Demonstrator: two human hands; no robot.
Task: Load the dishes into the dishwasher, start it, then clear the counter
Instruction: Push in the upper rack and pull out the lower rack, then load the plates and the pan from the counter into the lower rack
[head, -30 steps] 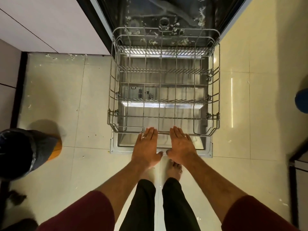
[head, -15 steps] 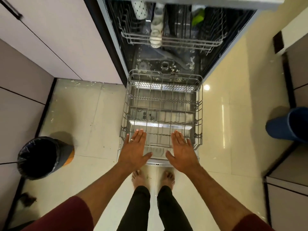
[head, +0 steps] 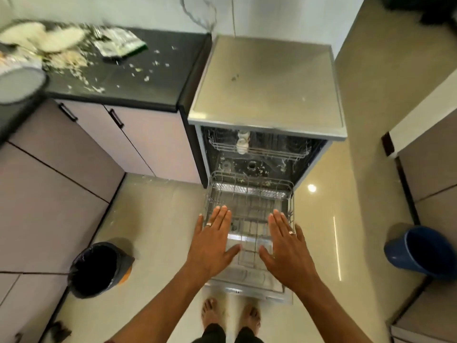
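The dishwasher (head: 267, 90) stands open with its door flat on the floor. Its empty lower wire rack (head: 249, 194) is pulled out over the door. The upper rack (head: 267, 151) sits inside and holds a white item. My left hand (head: 212, 241) and my right hand (head: 286, 246) hover flat above the front of the lower rack, fingers spread, holding nothing. On the black counter (head: 138, 80) at the upper left lie white plates (head: 49, 38), a foil wrapper (head: 118, 43) and scattered food scraps.
A black-lined bin (head: 96, 268) stands on the floor to the left. A blue bucket (head: 420, 251) sits at the right. Cabinet doors with dark handles (head: 116, 117) run under the counter. A grey round container (head: 19, 82) is at the counter's left edge.
My view has risen from the rack to take in the counter and dishwasher top. Both hands have lifted off the rack's front edge and spread apart.
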